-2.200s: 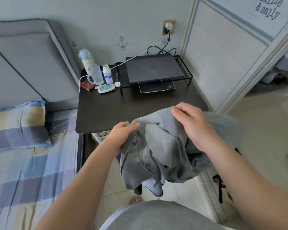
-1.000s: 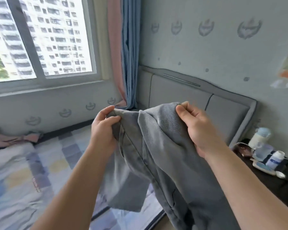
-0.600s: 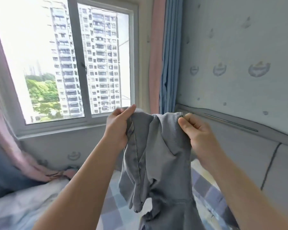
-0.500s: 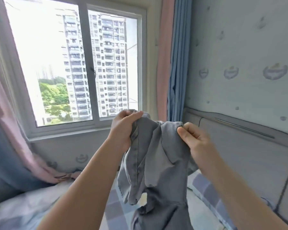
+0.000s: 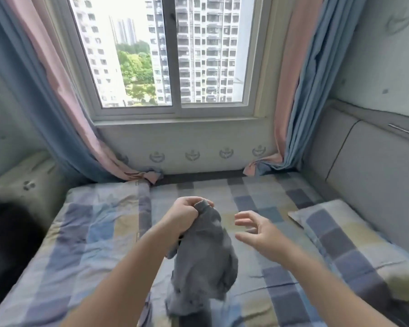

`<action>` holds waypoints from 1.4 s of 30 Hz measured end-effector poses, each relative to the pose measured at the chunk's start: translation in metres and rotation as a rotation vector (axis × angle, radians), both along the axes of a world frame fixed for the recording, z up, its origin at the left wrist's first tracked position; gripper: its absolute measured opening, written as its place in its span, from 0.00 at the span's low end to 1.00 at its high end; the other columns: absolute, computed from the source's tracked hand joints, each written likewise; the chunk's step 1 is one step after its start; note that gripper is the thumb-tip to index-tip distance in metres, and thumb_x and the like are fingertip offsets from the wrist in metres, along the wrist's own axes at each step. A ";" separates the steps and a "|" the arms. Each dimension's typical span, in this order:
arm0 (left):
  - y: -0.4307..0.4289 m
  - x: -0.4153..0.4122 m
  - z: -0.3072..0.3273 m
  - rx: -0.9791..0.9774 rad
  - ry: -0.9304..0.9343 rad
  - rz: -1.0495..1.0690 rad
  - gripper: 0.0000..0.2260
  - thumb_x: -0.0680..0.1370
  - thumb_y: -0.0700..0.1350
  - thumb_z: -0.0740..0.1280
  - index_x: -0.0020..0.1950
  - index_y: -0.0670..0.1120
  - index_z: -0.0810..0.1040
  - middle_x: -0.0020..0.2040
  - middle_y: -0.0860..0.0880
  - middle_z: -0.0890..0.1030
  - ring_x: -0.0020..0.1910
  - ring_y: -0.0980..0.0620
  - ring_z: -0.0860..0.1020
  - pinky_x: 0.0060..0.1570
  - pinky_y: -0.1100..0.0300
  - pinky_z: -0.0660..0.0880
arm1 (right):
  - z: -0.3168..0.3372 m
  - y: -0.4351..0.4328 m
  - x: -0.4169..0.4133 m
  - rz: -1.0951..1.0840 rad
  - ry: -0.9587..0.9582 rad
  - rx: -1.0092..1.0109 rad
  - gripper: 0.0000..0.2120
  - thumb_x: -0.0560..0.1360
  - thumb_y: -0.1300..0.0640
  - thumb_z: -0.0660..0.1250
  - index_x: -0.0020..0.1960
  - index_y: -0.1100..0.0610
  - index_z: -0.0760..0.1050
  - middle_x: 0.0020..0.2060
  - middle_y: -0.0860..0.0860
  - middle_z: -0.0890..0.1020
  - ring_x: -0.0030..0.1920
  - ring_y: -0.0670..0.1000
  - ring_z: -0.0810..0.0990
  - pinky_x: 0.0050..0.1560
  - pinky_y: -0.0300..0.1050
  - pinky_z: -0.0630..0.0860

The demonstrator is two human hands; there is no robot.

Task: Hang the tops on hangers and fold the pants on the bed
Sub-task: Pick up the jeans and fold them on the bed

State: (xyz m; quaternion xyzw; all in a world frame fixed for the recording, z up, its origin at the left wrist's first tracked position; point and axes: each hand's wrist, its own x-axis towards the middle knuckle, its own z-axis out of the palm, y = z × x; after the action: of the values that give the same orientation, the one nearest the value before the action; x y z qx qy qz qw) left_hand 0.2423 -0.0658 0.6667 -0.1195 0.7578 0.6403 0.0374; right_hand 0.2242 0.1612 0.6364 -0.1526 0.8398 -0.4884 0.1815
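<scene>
Head view is showing the checked bed (image 5: 80, 232) filling the lower frame, with a pillow (image 5: 352, 244) at lower right. The grey garment (image 5: 203, 251), probably pants, is hanging bunched at centre frame above the bed. The left hand (image 5: 187, 218) is gripping its top in a curled fist. The right hand (image 5: 257, 234) is hovering just beside it, fingers spread, holding nothing. Dangling from one point, the garment is risking landing twisted and folding crookedly.

Grey garment (image 5: 203, 256) bunched and blurred, kind unclear, pillow (image 5: 354, 244) cut by right edge
</scene>
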 end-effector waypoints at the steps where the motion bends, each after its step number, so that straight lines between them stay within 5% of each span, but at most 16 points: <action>1: 0.004 0.009 -0.012 -0.015 -0.026 -0.017 0.22 0.73 0.24 0.55 0.46 0.43 0.86 0.40 0.47 0.86 0.38 0.53 0.83 0.35 0.65 0.76 | -0.012 0.003 -0.003 0.038 0.009 0.032 0.23 0.75 0.55 0.74 0.67 0.45 0.71 0.64 0.45 0.77 0.60 0.47 0.79 0.55 0.37 0.75; 7: 0.018 0.047 -0.047 -0.189 -0.103 -0.115 0.26 0.68 0.22 0.51 0.37 0.46 0.83 0.28 0.58 0.80 0.26 0.62 0.74 0.26 0.69 0.67 | -0.067 -0.003 -0.001 0.381 0.003 0.212 0.45 0.71 0.54 0.76 0.78 0.36 0.54 0.79 0.43 0.57 0.78 0.48 0.56 0.75 0.51 0.60; 11: 0.019 0.069 -0.055 -0.150 -0.127 -0.161 0.23 0.67 0.21 0.51 0.33 0.44 0.79 0.25 0.57 0.75 0.24 0.61 0.70 0.24 0.70 0.63 | -0.091 -0.014 0.006 0.609 0.036 0.392 0.36 0.70 0.45 0.77 0.73 0.35 0.66 0.81 0.39 0.51 0.80 0.47 0.45 0.77 0.61 0.49; 13: 0.017 0.076 -0.057 -0.110 -0.091 -0.116 0.21 0.65 0.23 0.52 0.31 0.44 0.77 0.25 0.56 0.75 0.25 0.62 0.70 0.26 0.71 0.63 | -0.103 -0.018 0.009 0.689 0.032 0.386 0.21 0.70 0.42 0.76 0.61 0.36 0.78 0.78 0.36 0.58 0.79 0.46 0.50 0.76 0.60 0.48; 15: 0.011 0.078 -0.060 -0.073 -0.046 0.010 0.17 0.61 0.30 0.54 0.28 0.48 0.77 0.27 0.52 0.73 0.27 0.55 0.69 0.27 0.65 0.61 | -0.117 -0.018 0.013 0.675 -0.055 0.352 0.09 0.69 0.42 0.74 0.48 0.35 0.81 0.66 0.35 0.75 0.73 0.48 0.66 0.74 0.57 0.59; 18: -0.003 0.076 -0.067 0.048 0.014 0.249 0.15 0.56 0.35 0.52 0.24 0.49 0.76 0.28 0.50 0.72 0.29 0.51 0.66 0.30 0.59 0.58 | -0.143 -0.005 0.019 0.552 -0.223 0.345 0.08 0.71 0.49 0.72 0.49 0.49 0.82 0.48 0.47 0.86 0.53 0.51 0.82 0.57 0.52 0.78; 22: -0.018 0.065 -0.083 -0.013 0.018 0.372 0.22 0.67 0.29 0.55 0.32 0.51 0.81 0.33 0.54 0.80 0.32 0.51 0.72 0.26 0.64 0.65 | -0.165 0.012 0.027 0.297 -0.329 0.207 0.06 0.81 0.58 0.66 0.51 0.60 0.80 0.45 0.52 0.84 0.46 0.50 0.80 0.44 0.44 0.74; 25: -0.021 0.061 -0.104 -0.165 -0.055 0.292 0.19 0.76 0.30 0.61 0.52 0.52 0.80 0.56 0.51 0.81 0.54 0.49 0.77 0.46 0.63 0.76 | -0.152 0.016 0.021 0.074 -0.313 0.058 0.05 0.81 0.57 0.66 0.50 0.56 0.80 0.43 0.51 0.85 0.39 0.43 0.82 0.39 0.37 0.76; 28: -0.011 0.069 -0.123 -0.283 -0.115 0.107 0.19 0.76 0.41 0.71 0.64 0.56 0.75 0.67 0.54 0.75 0.64 0.59 0.73 0.58 0.63 0.70 | -0.127 0.013 0.008 -0.038 -0.241 -0.057 0.06 0.81 0.58 0.68 0.45 0.58 0.79 0.40 0.53 0.84 0.38 0.48 0.80 0.39 0.42 0.76; 30: 0.006 0.078 -0.129 -0.348 -0.114 -0.050 0.26 0.74 0.51 0.75 0.69 0.61 0.71 0.72 0.57 0.70 0.62 0.70 0.69 0.57 0.70 0.66 | -0.110 0.008 0.002 -0.004 -0.166 -0.043 0.08 0.79 0.59 0.70 0.41 0.56 0.75 0.38 0.56 0.82 0.38 0.50 0.77 0.41 0.47 0.73; 33: 0.035 0.087 -0.138 -0.393 -0.095 -0.218 0.43 0.67 0.61 0.77 0.77 0.62 0.61 0.79 0.57 0.61 0.77 0.61 0.59 0.74 0.56 0.62 | -0.093 0.002 0.005 0.115 -0.170 -0.004 0.06 0.78 0.59 0.71 0.44 0.57 0.75 0.42 0.56 0.85 0.39 0.48 0.78 0.45 0.48 0.75; 35: 0.051 0.089 -0.142 -0.366 -0.061 -0.274 0.49 0.63 0.63 0.77 0.79 0.62 0.56 0.80 0.59 0.58 0.79 0.58 0.55 0.76 0.52 0.60 | -0.084 -0.001 0.011 0.160 -0.206 -0.058 0.04 0.78 0.60 0.71 0.45 0.55 0.78 0.40 0.51 0.85 0.40 0.47 0.80 0.45 0.46 0.76; 37: 0.061 0.087 -0.145 -0.250 -0.012 -0.280 0.47 0.64 0.58 0.80 0.78 0.61 0.60 0.77 0.57 0.65 0.76 0.57 0.62 0.73 0.49 0.67 | -0.070 -0.001 0.015 0.237 -0.215 -0.109 0.06 0.78 0.62 0.69 0.46 0.52 0.81 0.41 0.48 0.86 0.44 0.46 0.83 0.47 0.42 0.78; 42: 0.063 0.085 -0.156 -0.168 -0.053 -0.248 0.19 0.68 0.56 0.77 0.57 0.63 0.78 0.51 0.60 0.84 0.52 0.60 0.81 0.54 0.51 0.79 | -0.034 0.005 0.008 0.383 -0.027 -0.050 0.20 0.77 0.73 0.61 0.49 0.50 0.84 0.47 0.47 0.86 0.52 0.46 0.84 0.54 0.40 0.80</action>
State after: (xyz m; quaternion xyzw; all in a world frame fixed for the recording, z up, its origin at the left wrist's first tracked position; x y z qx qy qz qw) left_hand 0.3273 -0.0032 0.5107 -0.0444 0.8164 0.5619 0.1261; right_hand 0.2326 0.1658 0.6028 -0.3077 0.7805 -0.4676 0.2784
